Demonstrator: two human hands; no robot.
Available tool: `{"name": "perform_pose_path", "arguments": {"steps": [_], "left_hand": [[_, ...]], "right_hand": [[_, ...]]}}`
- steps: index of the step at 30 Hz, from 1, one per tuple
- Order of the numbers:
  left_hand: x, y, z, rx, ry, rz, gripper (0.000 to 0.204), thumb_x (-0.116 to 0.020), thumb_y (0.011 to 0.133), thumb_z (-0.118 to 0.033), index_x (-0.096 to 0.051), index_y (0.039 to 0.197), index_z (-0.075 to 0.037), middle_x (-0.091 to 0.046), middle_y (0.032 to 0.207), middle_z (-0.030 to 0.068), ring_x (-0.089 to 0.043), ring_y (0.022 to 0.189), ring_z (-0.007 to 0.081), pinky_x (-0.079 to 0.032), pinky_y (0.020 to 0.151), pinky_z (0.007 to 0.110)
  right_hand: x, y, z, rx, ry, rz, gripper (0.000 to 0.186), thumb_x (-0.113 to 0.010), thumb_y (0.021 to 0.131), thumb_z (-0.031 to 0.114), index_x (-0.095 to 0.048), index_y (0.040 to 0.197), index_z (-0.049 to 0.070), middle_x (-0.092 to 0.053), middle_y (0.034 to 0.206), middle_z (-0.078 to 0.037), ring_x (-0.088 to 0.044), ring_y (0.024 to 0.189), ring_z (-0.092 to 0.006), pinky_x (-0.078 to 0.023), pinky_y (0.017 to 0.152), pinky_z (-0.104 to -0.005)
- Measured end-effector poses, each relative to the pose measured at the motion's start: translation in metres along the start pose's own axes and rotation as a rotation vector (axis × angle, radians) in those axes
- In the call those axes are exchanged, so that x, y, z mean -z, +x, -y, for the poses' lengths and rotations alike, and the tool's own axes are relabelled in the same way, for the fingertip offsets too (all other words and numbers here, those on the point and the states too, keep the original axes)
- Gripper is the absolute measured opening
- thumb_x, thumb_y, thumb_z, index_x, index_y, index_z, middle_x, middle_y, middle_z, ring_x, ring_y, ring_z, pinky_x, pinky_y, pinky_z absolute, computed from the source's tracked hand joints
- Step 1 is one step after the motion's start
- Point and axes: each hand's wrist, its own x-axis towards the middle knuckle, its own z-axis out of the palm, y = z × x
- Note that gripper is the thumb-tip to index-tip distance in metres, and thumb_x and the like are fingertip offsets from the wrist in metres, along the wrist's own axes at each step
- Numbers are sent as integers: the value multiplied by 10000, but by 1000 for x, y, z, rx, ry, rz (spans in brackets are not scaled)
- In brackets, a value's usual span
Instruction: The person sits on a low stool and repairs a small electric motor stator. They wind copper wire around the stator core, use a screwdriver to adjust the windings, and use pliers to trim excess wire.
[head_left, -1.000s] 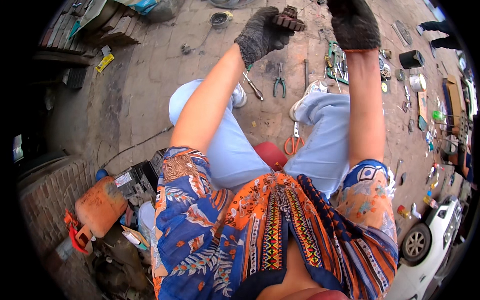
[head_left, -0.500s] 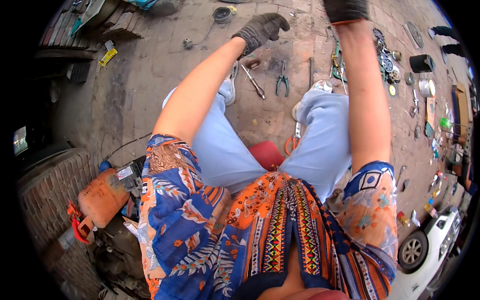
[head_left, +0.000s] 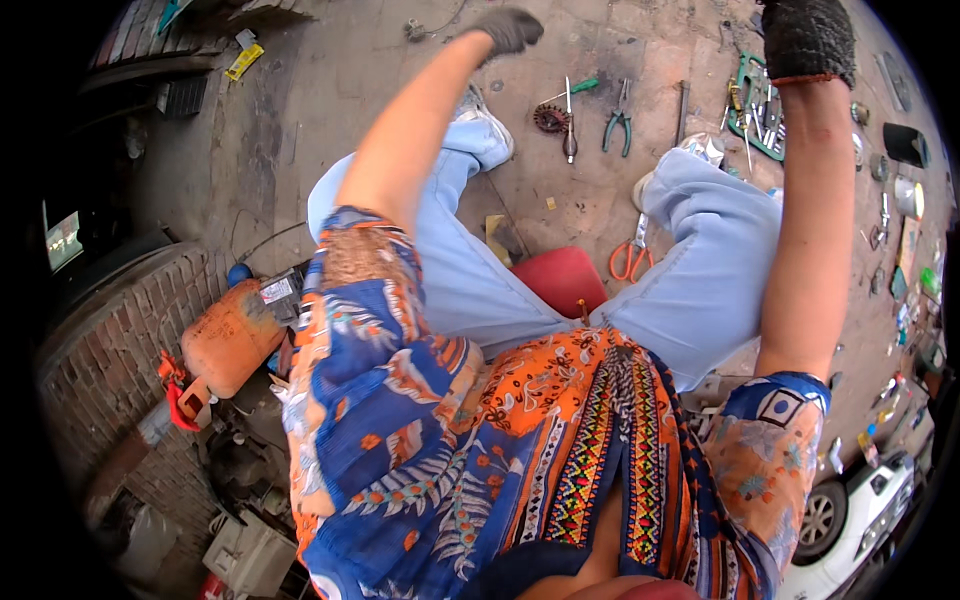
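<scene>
My left hand (head_left: 510, 31), in a dark knit glove, is raised at the upper edge, left of the tools on the ground. Motion blur smears its fingers, and I see nothing held in it. My right hand (head_left: 811, 42), gloved too, reaches past the top edge beside an open green tool case (head_left: 746, 92); its fingers are hidden. Between my shoes lie a dark toothed wheel (head_left: 550, 119), a green-handled screwdriver (head_left: 582, 86), a dark-handled screwdriver (head_left: 570, 140) and pliers with teal handles (head_left: 617, 130). Neither hand visibly touches these.
Orange-handled scissors (head_left: 630, 260) lie by my right leg, near a red seat (head_left: 560, 282). A metal bar (head_left: 682, 112) is on the paving. At left are an orange tank (head_left: 230, 340) and a brick wall (head_left: 110, 330); at lower right, a white car (head_left: 860, 515).
The view has shifted. My left hand has moved left, away from the tools, and my right hand has moved right. The green-handled screwdriver now shows by the toothed wheel; the dark-handled one lies straighter.
</scene>
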Motion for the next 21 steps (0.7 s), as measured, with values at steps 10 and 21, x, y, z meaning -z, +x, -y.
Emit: {"name": "perform_pose_path", "arguments": {"steps": [10, 21], "left_hand": [[-228, -66, 72, 855, -209, -175, 464, -598, 763, -233, -539, 1181, -42, -549, 1193, 211, -531, 1118, 346, -433, 926, 383], [-75, -26, 26, 342, 178, 114, 302, -514, 830, -289, -622, 1077, -152, -615, 1123, 107, -608, 977, 262, -483, 830, 355]], "right_hand": [[-26, -35, 5, 81, -126, 17, 238, -606, 851, 185, -621, 983, -12, -644, 897, -81, -622, 808, -154, -500, 727, -237], [-43, -27, -2, -177, -143, -73, 186, -664, 813, 184, -647, 893, 17, -645, 808, -59, -611, 723, -142, -491, 667, -238]]}}
